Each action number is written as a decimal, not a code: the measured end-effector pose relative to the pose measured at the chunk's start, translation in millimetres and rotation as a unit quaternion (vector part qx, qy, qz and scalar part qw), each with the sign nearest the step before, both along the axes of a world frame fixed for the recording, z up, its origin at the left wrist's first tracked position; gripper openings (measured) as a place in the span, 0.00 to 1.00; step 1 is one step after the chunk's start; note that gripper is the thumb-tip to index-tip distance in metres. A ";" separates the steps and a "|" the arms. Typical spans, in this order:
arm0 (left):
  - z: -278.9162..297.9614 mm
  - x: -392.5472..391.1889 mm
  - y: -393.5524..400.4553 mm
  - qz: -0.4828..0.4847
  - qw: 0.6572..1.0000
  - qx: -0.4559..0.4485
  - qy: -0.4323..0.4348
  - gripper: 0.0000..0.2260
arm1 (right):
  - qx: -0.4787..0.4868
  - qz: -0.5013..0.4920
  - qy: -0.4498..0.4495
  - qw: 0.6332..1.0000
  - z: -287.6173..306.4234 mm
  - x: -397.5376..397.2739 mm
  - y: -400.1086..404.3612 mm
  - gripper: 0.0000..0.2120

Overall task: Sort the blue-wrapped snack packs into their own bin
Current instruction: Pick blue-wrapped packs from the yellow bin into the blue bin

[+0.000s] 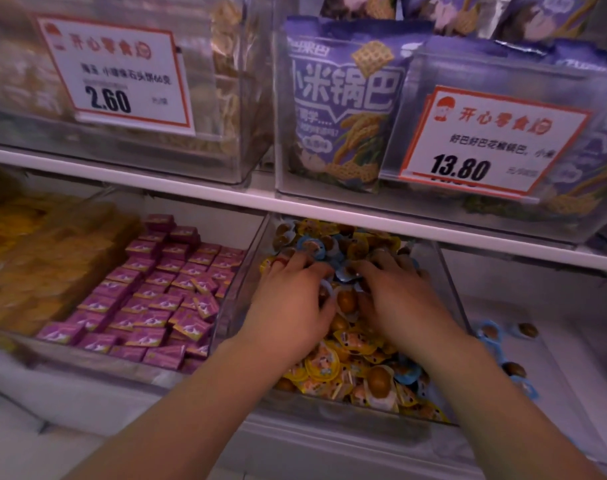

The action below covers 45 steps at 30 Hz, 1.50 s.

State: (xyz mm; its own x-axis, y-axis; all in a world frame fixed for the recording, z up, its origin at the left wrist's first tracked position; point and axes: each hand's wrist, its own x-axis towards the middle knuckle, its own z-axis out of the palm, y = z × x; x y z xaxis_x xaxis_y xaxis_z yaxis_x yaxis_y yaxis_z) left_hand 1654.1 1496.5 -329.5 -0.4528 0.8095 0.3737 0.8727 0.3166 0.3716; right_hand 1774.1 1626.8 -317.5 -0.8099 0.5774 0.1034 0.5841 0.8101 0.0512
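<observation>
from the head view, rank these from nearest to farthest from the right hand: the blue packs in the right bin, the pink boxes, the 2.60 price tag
Measured from the right hand, which is in the mixed middle bin:
1. blue packs, just to its right in the next bin.
2. pink boxes, in the bin to the left, beyond the left hand.
3. 2.60 price tag, upper shelf, far left.

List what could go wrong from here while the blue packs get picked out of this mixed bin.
1. Both hands, left hand and right hand, dig in the mixed bin at once; yellow packs could get scooped along with the blue packs.
2. Some blue ones lie half buried and may be missed.
3. The few sorted packs in the right bin lie loose near its front; a careless drop might scatter them.
</observation>
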 end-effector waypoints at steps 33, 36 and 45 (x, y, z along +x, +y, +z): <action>12.7 84.7 -2.5 -0.269 0.897 0.176 -0.304 0.34 | -0.720 -0.088 0.534 0.435 32.9 60.7 -60.2 0.18; 10.2 86.6 -2.8 -0.284 0.886 0.171 -0.324 0.35 | -0.687 -0.081 0.570 0.445 37.5 74.9 -47.6 0.17; -3.3 44.2 1.0 -0.161 0.984 0.035 -0.065 0.17 | -0.542 -0.247 0.523 0.610 20.9 149.4 55.4 0.11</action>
